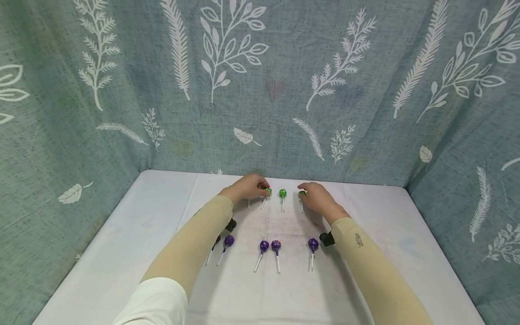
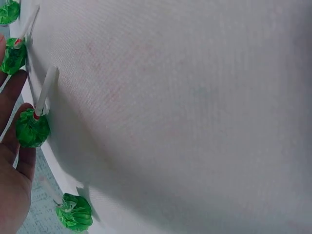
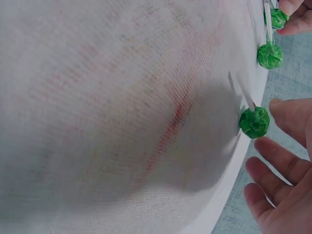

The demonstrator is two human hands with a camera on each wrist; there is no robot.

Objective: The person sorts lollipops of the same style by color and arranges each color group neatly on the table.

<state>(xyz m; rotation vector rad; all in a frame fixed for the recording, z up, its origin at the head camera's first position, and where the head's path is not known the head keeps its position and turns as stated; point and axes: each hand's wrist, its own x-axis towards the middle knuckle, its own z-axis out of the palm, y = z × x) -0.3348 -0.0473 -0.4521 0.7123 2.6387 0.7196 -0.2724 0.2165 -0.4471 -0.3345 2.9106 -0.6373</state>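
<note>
– What to make of the left hand (image 1: 248, 186), just below the centre of the head frame?

– Pinches a green lollipop (image 1: 268, 192) by its round end, thumb and finger curled on either side, and leaves the stick free, slanting toward the bottom of the frame.

– Why by the round end?

– Probably for a surer hold than on a thin stick. At the left edge of the left wrist frame, has other fingers behind a second green lollipop (image 2: 32, 127); hard to say whether touching. Near the bottom there, see a further green lollipop (image 2: 74, 213), well apart from the fingertips.

– And the right hand (image 1: 318, 197), right of centre in the head frame?

– Curves loosely round another green lollipop (image 1: 302, 194), with thumb and forefinger parted. Cannot tell about contact, even from the right wrist frame. Perhaps spread so to flank a ball apt to roll.

– Anything between?

– Yes, a middle green lollipop (image 1: 282, 193), on the white cloth (image 1: 162, 198).

– And lower down?

– Purple lollipops (image 1: 229, 239) in a loose row, partly covered by the left sleeve (image 1: 184, 246); perhaps laid sticks-down for neatness, round ends toward the curtain (image 1: 276, 158).
</note>
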